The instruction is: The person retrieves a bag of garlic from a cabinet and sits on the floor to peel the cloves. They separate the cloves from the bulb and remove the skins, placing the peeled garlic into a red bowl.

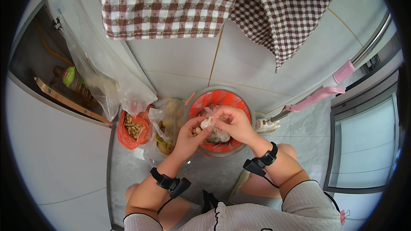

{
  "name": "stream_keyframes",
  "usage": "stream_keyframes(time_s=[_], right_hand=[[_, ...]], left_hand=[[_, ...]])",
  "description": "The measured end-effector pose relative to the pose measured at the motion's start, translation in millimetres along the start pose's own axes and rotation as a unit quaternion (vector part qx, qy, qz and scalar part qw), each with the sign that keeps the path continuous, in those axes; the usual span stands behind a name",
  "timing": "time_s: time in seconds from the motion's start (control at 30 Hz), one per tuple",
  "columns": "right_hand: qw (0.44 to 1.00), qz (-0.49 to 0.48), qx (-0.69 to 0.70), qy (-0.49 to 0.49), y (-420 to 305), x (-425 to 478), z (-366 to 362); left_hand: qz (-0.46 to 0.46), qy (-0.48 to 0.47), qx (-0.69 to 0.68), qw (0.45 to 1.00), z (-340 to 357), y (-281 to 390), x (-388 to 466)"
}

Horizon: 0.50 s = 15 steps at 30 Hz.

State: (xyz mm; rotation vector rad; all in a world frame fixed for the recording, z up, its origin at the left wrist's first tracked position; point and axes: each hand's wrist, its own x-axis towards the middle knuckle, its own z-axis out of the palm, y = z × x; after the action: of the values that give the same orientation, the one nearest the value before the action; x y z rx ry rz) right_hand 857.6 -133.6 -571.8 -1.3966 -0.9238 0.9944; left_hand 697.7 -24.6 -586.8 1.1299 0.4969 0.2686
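A white garlic bulb (pixel 208 122) is held between both hands above a round bin (pixel 252 115) lined with a red plastic bag (pixel 236 98). My left hand (pixel 190 134) grips the bulb from the left, with a few pale round pieces, apparently garlic cloves (pixel 196 131), by its fingers. From the right, my right hand (pixel 236 123) pinches the top of the bulb with thumb and fingers. Crumpled clear plastic (pixel 221 136) and other refuse lie inside the bin below; the hands hide part of it.
Left of the bin stand a red bag of peanuts (pixel 132 126) and a clear bag with yellowish produce (pixel 171 115). Clear plastic bags (pixel 106 80) hang at the left. Checked cloths (pixel 167 6) hang ahead. A pole with pink grips (pixel 316 99) leans at the right.
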Motion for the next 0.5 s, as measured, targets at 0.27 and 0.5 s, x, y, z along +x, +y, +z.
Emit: stream_keyframes(time_s=[0.27, 0.5], right_hand=[[0.991, 0.028, -0.034, 0.123, 7.8, -3.0, 5.7], [0.856, 0.053, -0.513, 0.041, 32.1, -8.1, -31.1]], left_hand=[[-0.040, -0.076, -0.133, 0.987, -8.2, -8.1, 2.2], [-0.057, -0.123, -0.158, 0.978, -12.8, 6.8, -1.2]])
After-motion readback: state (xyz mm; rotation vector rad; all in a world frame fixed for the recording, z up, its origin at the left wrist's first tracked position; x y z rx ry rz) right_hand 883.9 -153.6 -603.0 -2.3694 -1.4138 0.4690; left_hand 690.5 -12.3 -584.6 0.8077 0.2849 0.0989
